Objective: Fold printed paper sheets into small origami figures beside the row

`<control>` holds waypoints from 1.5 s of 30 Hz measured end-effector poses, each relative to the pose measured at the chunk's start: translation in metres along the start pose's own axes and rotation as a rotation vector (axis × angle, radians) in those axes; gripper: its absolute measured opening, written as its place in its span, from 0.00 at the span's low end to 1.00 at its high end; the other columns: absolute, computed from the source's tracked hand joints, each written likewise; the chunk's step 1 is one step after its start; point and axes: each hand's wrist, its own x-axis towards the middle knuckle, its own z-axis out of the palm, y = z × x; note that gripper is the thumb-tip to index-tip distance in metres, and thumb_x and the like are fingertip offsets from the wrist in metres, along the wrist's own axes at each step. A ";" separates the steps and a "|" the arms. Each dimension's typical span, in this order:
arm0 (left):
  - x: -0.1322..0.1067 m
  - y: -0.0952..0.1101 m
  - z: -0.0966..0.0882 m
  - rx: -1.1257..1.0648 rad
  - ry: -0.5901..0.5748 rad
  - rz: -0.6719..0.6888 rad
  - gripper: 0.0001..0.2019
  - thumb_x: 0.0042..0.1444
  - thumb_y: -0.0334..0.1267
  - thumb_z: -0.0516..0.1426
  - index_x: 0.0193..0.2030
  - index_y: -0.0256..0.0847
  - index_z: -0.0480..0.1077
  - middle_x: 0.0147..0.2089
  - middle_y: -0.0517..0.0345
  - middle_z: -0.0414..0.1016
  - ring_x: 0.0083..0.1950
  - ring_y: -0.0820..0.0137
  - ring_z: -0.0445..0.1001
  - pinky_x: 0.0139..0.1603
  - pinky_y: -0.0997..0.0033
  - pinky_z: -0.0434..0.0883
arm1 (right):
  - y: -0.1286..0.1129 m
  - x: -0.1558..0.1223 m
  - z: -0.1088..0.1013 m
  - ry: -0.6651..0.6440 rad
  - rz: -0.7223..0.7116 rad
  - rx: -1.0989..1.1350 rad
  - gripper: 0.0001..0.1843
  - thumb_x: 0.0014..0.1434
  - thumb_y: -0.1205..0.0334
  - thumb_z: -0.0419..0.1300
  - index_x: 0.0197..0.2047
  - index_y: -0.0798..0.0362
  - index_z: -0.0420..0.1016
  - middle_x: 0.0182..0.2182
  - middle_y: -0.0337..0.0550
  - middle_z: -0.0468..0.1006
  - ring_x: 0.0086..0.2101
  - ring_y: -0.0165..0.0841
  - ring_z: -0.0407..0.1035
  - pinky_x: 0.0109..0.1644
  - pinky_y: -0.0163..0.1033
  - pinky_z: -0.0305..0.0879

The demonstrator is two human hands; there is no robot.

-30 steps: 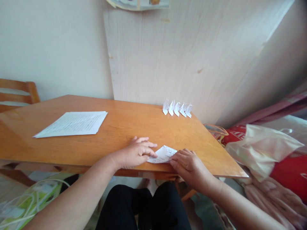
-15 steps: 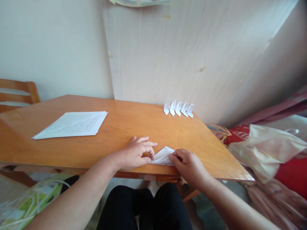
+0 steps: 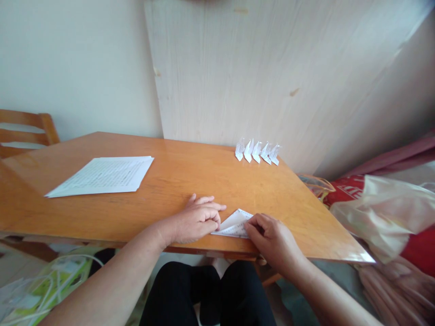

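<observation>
A small sheet of printed white paper [image 3: 234,225], folded to a triangle, lies at the near edge of the wooden table [image 3: 190,170]. At its left corner, my left hand [image 3: 200,219] has the thumb and curled index finger closed on the paper; its other fingers stretch out over the tabletop. My right hand [image 3: 272,235] pinches the paper's right side between thumb and fingertips, covering that end. Several folded paper pieces [image 3: 257,153], pointed and printed, stand in a row at the table's far right edge.
To the left on the table lies a stack of printed sheets [image 3: 105,175]. A wooden chair [image 3: 25,129] is beyond the left end. White and red bags [image 3: 390,208] are piled off the right edge. A pale panel [image 3: 217,77] rises behind the table.
The left index finger has come down closer to the thumb at the paper's left corner. My right hand keeps its pinch. The view has shifted slightly.
</observation>
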 end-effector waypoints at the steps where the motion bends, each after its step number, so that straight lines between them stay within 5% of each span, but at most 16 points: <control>1: 0.000 0.000 0.000 0.006 -0.001 0.011 0.13 0.66 0.41 0.51 0.37 0.51 0.77 0.68 0.68 0.67 0.75 0.54 0.51 0.70 0.36 0.47 | 0.000 0.000 0.000 0.002 0.002 0.007 0.12 0.64 0.59 0.55 0.29 0.49 0.71 0.27 0.39 0.75 0.30 0.35 0.69 0.34 0.38 0.59; 19: -0.003 -0.003 0.017 0.003 0.113 -0.018 0.15 0.63 0.49 0.57 0.28 0.45 0.70 0.68 0.66 0.68 0.75 0.50 0.47 0.70 0.32 0.40 | -0.004 -0.002 0.004 0.014 0.044 -0.097 0.10 0.63 0.61 0.57 0.28 0.49 0.68 0.26 0.37 0.73 0.29 0.34 0.66 0.35 0.39 0.51; 45: -0.002 0.000 0.023 0.032 0.145 -0.020 0.10 0.61 0.39 0.58 0.28 0.43 0.67 0.68 0.66 0.67 0.75 0.53 0.48 0.71 0.32 0.41 | -0.004 -0.005 0.009 0.066 0.057 -0.149 0.08 0.62 0.60 0.59 0.31 0.49 0.65 0.25 0.36 0.72 0.30 0.35 0.66 0.35 0.39 0.53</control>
